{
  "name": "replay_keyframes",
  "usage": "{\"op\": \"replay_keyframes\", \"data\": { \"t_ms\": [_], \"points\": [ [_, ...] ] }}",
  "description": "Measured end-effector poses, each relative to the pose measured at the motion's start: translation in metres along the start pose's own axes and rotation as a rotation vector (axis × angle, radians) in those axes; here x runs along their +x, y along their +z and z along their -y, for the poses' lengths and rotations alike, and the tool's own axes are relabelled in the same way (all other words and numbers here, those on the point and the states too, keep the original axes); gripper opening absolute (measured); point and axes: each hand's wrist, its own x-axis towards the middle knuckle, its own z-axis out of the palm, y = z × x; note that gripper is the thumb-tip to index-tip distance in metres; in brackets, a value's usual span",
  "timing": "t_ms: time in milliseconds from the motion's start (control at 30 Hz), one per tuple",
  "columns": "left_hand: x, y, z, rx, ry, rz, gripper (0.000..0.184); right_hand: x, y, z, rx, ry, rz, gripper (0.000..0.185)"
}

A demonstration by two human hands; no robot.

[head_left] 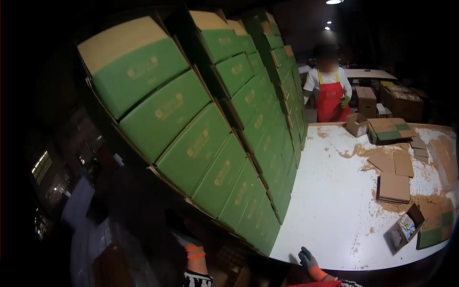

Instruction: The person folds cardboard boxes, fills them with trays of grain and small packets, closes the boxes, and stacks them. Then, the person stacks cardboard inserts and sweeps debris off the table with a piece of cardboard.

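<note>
My left hand (183, 237), in a dark glove with an orange cuff, is low beside the near stack of green boxes (174, 107). Its fingers fade into the dark, so whether it touches a box cannot be made out. At the front edge of the white table (320, 210) is my right hand (308, 259), gloved in grey with an orange cuff. Its fingers stretch forward, apart from one another, and nothing shows in them. The green boxes have tan upper parts and stand in tall columns along the table's left side.
Across the table stands a person in a red apron (331, 101). Flat cardboard pieces (394, 187), folded green cartons (389, 129) and a small open box (357, 124) lie on the right side. Another open box (408, 226) holds printed items. Brown scraps (423, 199) are scattered about.
</note>
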Motion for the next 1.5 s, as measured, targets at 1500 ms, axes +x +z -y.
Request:
{"op": "replay_keyframes", "data": {
  "t_ms": [1500],
  "points": [
    [0.035, -0.11, -0.039, -1.667, -0.145, -0.168, 0.056, 0.021, 0.169, 0.75, -0.497, -1.834, 0.031, 0.044]
  ]
}}
